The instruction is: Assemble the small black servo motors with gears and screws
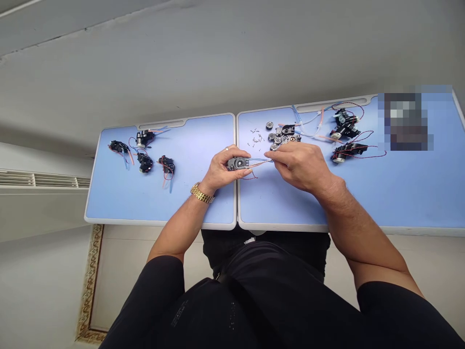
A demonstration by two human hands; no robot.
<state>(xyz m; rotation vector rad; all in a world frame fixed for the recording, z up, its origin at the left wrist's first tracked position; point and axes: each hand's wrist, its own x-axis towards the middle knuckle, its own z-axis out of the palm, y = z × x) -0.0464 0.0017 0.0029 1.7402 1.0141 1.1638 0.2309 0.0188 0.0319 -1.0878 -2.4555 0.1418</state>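
Sitting in the left hand [222, 167], between curved thumb and fingers, over the tables' seam [237, 203], a grey unit [239, 164] shows a round centre and trailing tubes [258, 159]. The right hand [303, 167], back upward, pinches a thin silvery tool [264, 162]. Screws [256, 141] lie beyond.

Shows a small, blocky dark-grey assembly [239, 164], held above the worktop [203, 131] with a ringed circular feature upward. Trails blue and orange tubes [258, 159] rightward, plus a thin red wire [250, 178]. Includes a slim silvery piece [269, 160], kind unclear.
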